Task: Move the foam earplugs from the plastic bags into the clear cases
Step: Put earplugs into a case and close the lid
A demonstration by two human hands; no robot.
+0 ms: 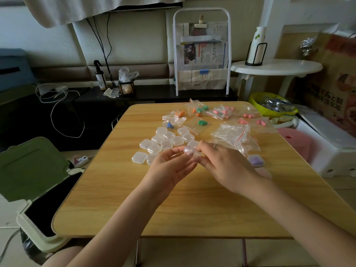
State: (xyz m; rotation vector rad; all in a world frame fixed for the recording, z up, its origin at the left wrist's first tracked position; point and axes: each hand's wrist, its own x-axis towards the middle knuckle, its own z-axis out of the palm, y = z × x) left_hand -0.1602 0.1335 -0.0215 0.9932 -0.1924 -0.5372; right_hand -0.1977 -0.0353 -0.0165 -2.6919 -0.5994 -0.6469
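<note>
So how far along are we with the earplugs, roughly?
Early on. One clear case with purple earplugs sits filled by the right hand, beside a pile of emptied bags. Both hands, the left hand included, are working a small clear case; its contents are unclear. Left: bags of pink, green, orange and blue earplugs, plus the cluster of empty cases.

Home: newspaper rack (pixel 201 54), bin (pixel 32 187)
</note>
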